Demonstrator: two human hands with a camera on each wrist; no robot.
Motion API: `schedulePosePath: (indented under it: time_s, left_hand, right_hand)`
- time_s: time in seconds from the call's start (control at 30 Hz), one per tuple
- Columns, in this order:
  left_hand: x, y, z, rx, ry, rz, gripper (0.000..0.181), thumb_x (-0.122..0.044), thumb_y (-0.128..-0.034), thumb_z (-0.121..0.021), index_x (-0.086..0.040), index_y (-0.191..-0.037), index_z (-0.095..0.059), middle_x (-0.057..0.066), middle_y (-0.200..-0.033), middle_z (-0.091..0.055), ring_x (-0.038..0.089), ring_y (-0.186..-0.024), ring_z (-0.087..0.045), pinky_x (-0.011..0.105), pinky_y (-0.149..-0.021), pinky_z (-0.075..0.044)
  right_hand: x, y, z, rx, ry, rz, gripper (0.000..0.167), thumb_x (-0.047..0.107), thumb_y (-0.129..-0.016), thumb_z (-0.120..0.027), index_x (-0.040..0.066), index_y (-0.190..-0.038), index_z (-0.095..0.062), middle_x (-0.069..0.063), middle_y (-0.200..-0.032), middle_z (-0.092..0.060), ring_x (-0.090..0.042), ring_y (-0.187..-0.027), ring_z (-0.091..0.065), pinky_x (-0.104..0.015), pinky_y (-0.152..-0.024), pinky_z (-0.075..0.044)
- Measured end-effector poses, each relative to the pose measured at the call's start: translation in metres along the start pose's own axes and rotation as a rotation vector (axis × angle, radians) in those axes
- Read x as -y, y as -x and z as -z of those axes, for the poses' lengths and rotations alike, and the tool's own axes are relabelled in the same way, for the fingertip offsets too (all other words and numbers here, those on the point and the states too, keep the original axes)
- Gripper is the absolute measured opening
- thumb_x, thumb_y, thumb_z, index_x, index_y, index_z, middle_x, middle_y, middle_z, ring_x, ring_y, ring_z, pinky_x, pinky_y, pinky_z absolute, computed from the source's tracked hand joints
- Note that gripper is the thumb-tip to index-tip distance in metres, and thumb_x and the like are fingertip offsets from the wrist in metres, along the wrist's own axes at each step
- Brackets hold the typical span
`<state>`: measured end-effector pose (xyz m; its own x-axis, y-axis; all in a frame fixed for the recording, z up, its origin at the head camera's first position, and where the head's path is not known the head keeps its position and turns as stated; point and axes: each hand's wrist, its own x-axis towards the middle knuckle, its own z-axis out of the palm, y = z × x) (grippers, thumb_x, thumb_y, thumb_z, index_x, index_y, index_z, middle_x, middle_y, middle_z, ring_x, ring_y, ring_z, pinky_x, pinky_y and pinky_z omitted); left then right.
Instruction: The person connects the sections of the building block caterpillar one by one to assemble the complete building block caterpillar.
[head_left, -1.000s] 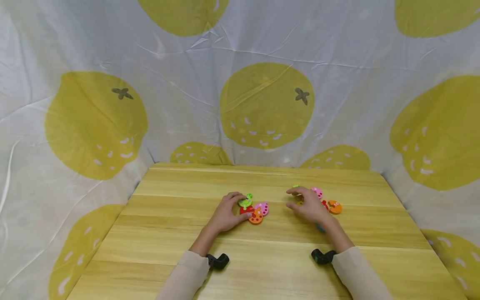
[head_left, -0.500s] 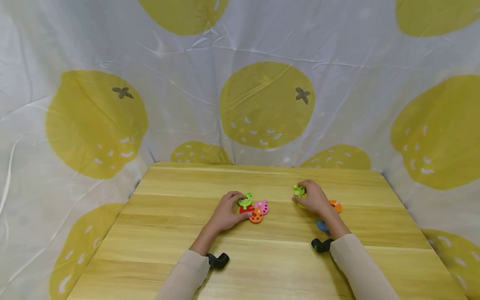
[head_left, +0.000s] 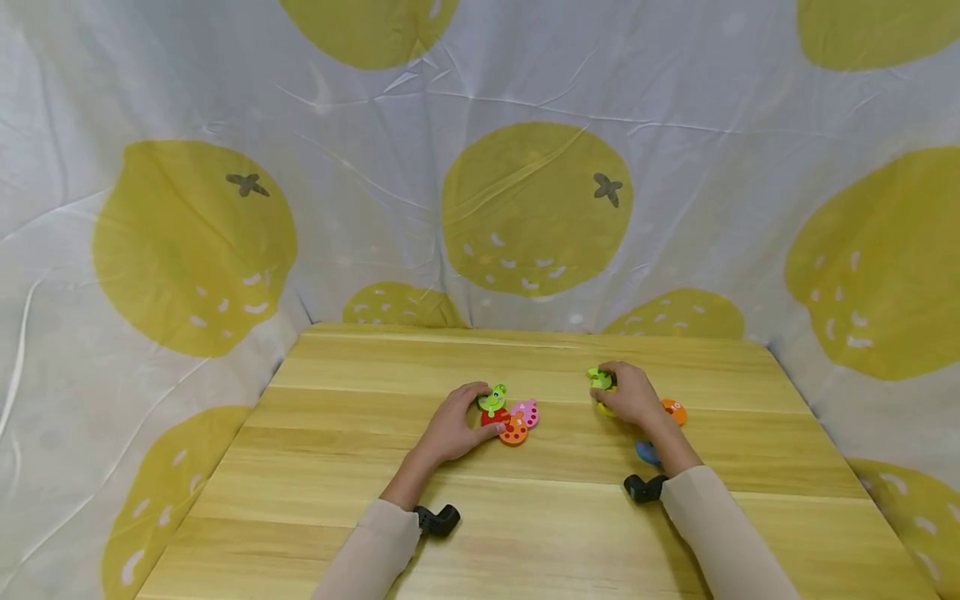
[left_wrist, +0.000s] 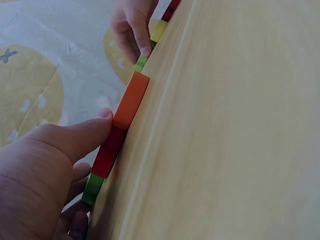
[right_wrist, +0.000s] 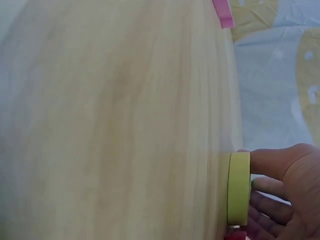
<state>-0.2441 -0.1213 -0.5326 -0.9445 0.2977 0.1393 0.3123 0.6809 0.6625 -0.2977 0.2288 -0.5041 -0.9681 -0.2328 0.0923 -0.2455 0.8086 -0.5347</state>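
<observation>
My left hand (head_left: 450, 429) holds a joined group of flat puzzle pieces, with the thumb by the red piece (left_wrist: 107, 152) and orange piece (head_left: 513, 432) and the fingers round the green smiling head (head_left: 492, 402). A pink piece (head_left: 528, 413) adjoins the orange one. On the right, my right hand (head_left: 632, 397) grips a second group between thumb and fingers, at a green piece (head_left: 601, 379) and a yellow piece (right_wrist: 239, 187). That hand hides much of this group; a numbered orange piece (head_left: 677, 411) and a blue piece (head_left: 647, 452) show past it.
Both groups lie on a wooden table (head_left: 525, 533). Behind and beside it hangs a pale cloth (head_left: 360, 208) printed with yellow fruit. A black camera (head_left: 437, 521) is worn on the left wrist and another black camera (head_left: 645, 488) on the right.
The right hand, earlier spread over the right group, has closed its thumb and fingers on the green and yellow pieces. The left hand has stayed at its group.
</observation>
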Motion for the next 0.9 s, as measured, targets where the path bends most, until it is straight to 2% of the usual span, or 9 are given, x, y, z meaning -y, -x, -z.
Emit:
schedulePosePath:
  time_s: [0.3, 0.53, 0.7, 0.9]
  left_hand:
    - [-0.002, 0.0, 0.002, 0.009, 0.007, 0.016, 0.074, -0.05, -0.0878, -0.079, -0.015, -0.148, -0.054, 0.007, -0.159, -0.046, 0.031, -0.15, -0.04, 0.051, -0.124, -0.034]
    - [-0.002, 0.002, 0.002, 0.037, 0.004, 0.005, 0.075, -0.048, -0.089, -0.078, -0.013, -0.15, -0.053, 0.007, -0.16, -0.045, 0.031, -0.15, -0.039, 0.051, -0.124, -0.033]
    - [-0.002, 0.003, 0.004, 0.061, 0.012, 0.005, 0.075, -0.047, -0.0902, -0.077, -0.013, -0.152, -0.051, 0.006, -0.161, -0.043, 0.031, -0.152, -0.038, 0.052, -0.124, -0.032]
    - [-0.001, 0.002, 0.007, 0.052, 0.018, -0.003, 0.074, -0.047, -0.0904, -0.077, -0.012, -0.151, -0.051, 0.006, -0.162, -0.043, 0.031, -0.152, -0.038, 0.052, -0.125, -0.032]
  right_hand:
    - [0.008, 0.006, 0.004, 0.003, -0.058, 0.035, 0.052, 0.017, -0.094, -0.076, -0.004, -0.138, -0.06, -0.027, -0.135, -0.063, -0.045, -0.118, -0.063, -0.058, -0.099, -0.054]
    - [0.016, 0.015, 0.004, 0.003, -0.093, 0.059, 0.051, 0.018, -0.093, -0.076, -0.003, -0.137, -0.061, -0.025, -0.134, -0.064, -0.043, -0.116, -0.064, -0.057, -0.098, -0.055]
    - [0.02, 0.019, 0.0, 0.004, -0.123, 0.079, 0.05, 0.017, -0.093, -0.076, -0.003, -0.136, -0.062, -0.025, -0.134, -0.064, -0.044, -0.117, -0.064, -0.057, -0.098, -0.055]
    - [0.028, 0.017, -0.008, 0.012, -0.124, 0.115, 0.049, 0.017, -0.091, -0.077, 0.0, -0.135, -0.064, -0.023, -0.132, -0.065, -0.04, -0.115, -0.064, -0.056, -0.099, -0.054]
